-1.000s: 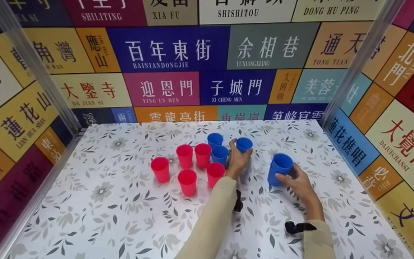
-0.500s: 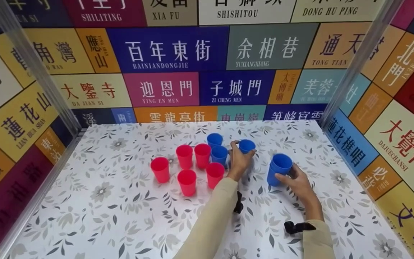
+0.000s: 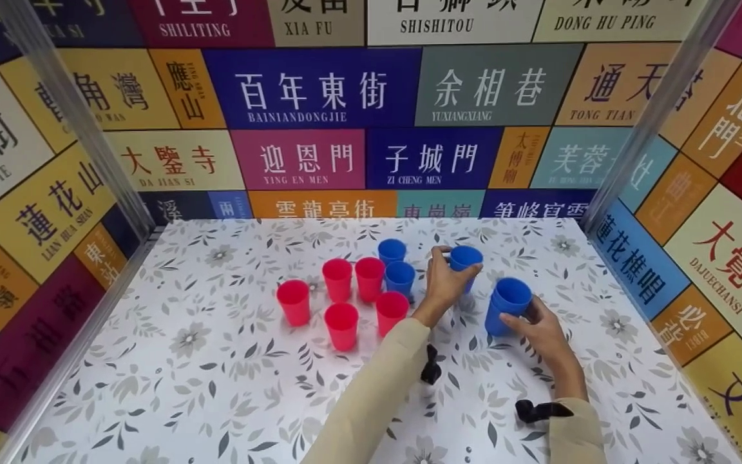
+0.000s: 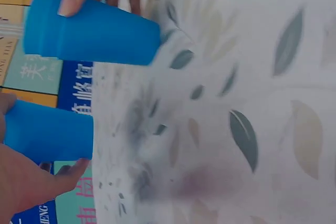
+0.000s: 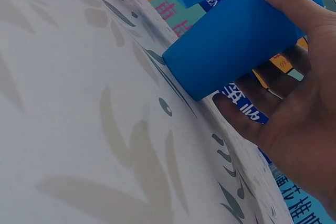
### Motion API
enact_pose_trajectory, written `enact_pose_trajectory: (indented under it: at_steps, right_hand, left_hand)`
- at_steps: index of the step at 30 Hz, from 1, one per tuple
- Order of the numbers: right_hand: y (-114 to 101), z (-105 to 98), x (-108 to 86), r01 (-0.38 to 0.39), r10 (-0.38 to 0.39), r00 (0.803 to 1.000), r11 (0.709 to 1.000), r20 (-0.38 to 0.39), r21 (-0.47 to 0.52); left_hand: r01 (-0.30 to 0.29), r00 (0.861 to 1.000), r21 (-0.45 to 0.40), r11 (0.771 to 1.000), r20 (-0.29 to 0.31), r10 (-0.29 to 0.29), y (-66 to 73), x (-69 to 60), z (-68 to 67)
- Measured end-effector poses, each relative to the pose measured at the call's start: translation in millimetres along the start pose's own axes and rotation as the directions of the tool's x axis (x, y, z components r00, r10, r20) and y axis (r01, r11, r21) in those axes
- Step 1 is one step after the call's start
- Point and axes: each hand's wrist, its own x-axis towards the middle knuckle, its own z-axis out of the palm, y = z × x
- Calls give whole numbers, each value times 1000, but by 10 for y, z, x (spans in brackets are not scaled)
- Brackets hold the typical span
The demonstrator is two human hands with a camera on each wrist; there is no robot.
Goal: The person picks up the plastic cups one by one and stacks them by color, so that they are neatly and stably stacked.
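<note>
My left hand point(image 3: 449, 281) grips a single blue cup point(image 3: 466, 259), fingers and thumb around its sides; the left wrist view shows that cup point(image 4: 50, 129) upright relative to the table. Whether its base touches the tabletop I cannot tell. To its right, my right hand point(image 3: 543, 330) holds a stack of nested blue cups point(image 3: 505, 308), with the thumb on the near side in the right wrist view point(image 5: 236, 40). A small gap separates the two held items. Two more blue cups, a back one point(image 3: 391, 251) and a front one point(image 3: 399, 277), stand left of my left hand.
Several red cups stand upright on the left: one at the far left point(image 3: 294, 303), one in front point(image 3: 341, 327), another point(image 3: 391, 312) near my left forearm. A floral-patterned tabletop point(image 3: 216, 386) lies beneath. Walls with coloured sign panels point(image 3: 313, 87) enclose the back and sides.
My left hand has moved right with its blue cup, away from the two standing blue cups and closer to the stack. The right hand keeps its hold on the stack. The view has shifted slightly.
</note>
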Motion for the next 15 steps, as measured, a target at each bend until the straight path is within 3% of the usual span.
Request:
enact_pose_trajectory:
  at_steps: [9, 15]
  right_hand:
    - [-46, 7, -19, 7, -7, 1000, 1000, 7, -8]
    - [-27, 14, 8, -3, 3, 1000, 1000, 8, -7]
  left_hand:
    - [-44, 995, -21, 999, 93, 46, 328, -79, -152]
    - [-98, 974, -31, 995, 200, 102, 481, -154, -249]
